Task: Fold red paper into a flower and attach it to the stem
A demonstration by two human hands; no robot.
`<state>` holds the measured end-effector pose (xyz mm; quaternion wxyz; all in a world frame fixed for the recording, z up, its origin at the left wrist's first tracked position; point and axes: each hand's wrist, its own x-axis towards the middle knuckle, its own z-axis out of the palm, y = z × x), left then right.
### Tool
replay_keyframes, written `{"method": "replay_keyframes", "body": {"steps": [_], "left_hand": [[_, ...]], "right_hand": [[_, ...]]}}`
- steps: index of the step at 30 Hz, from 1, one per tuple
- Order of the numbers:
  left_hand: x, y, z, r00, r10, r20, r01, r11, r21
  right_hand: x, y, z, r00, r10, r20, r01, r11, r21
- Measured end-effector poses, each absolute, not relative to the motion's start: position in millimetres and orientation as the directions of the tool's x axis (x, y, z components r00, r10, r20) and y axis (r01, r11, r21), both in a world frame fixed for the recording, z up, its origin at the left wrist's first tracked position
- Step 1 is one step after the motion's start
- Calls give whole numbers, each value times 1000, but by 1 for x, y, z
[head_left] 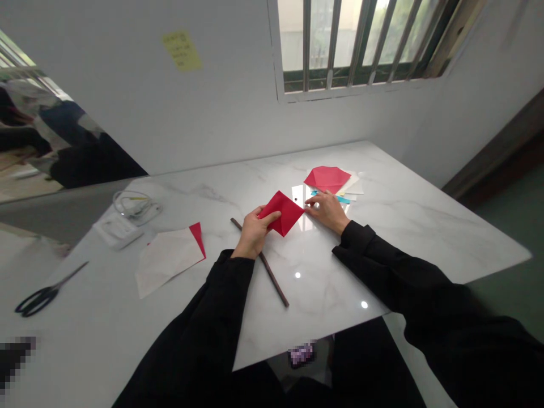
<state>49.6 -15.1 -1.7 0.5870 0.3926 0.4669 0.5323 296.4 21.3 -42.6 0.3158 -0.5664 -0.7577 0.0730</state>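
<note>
A folded red paper [285,213] in a diamond shape is held just above the white marble table [416,226]. My left hand [254,232] grips its left corner, thumb on top and fingers curled under. My right hand [327,209] pinches the right corner with its fingertips, palm low over the table. A thin dark stick [272,277] lies on the table under my left wrist, running toward me.
A second red folded paper [326,178] lies on a small stack of coloured sheets [351,189] beyond my right hand. At the left are a white sheet with a red corner [170,258], black scissors [45,294] and a coiled white cable [134,205].
</note>
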Motion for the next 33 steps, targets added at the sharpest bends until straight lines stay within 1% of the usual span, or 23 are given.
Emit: {"method": "replay_keyframes", "body": {"steps": [4, 7, 10, 13, 15, 17, 21, 25, 29, 31, 33], "left_hand": [[48, -18, 0, -16, 986, -168, -284, 157, 946], [43, -15, 0, -52, 985, -166, -312, 142, 939], [31, -7, 1, -128, 984, -125, -372, 69, 926], [18, 3, 2, -247, 966, -78, -415, -33, 909], [12, 9, 1, -313, 945, -97, -431, -50, 901], [10, 11, 0, -342, 933, -113, -437, -52, 898], [13, 9, 0, -336, 939, -79, -426, -76, 901], [15, 5, 1, -318, 946, -55, -417, -88, 905], [17, 4, -1, -307, 950, -53, -387, -73, 919], [18, 4, -3, -295, 954, -49, -378, -70, 923], [20, 4, -4, -286, 957, -45, -370, -67, 927]], "right_hand": [[295, 30, -45, -182, 894, 409, 796, 378, -473], [301, 31, -45, -192, 885, 424, 787, 397, -472], [308, 31, -44, -161, 895, 417, 812, 360, -459], [311, 30, -43, -133, 902, 411, 841, 322, -435], [308, 30, -40, -132, 891, 434, 849, 328, -415], [301, 31, -37, -150, 879, 452, 850, 348, -395], [277, 42, -29, -219, 869, 444, 846, 396, -358], [260, 57, -25, -211, 883, 419, 838, 384, -388], [262, 67, -31, -213, 904, 371, 864, 352, -360], [265, 68, -34, -237, 905, 352, 863, 363, -351], [267, 68, -34, -258, 901, 349, 847, 385, -368]]}}
